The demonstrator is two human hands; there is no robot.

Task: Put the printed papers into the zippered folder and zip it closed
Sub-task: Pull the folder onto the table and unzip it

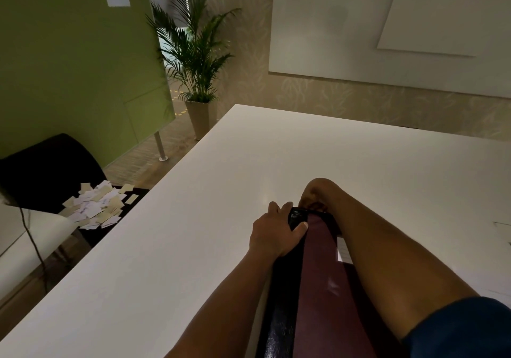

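A dark maroon zippered folder (318, 272) with a black spine stands on its edge on the white table (193, 219), running from the near edge away from me. My left hand (272, 233) grips the folder's far left corner, thumb on the maroon cover. My right hand (315, 194) curls over the far end of the folder, fingertips pinched at its top corner; what they pinch is hidden. A strip of white printed paper (343, 250) shows between the folder and my right forearm.
A black chair (41, 169) at the left holds a heap of small paper cards (96, 205). A potted palm (193, 53) stands beyond the table's far left corner, beside a green partition (69, 67). A sheet's edge (502, 225) lies at the table's right.
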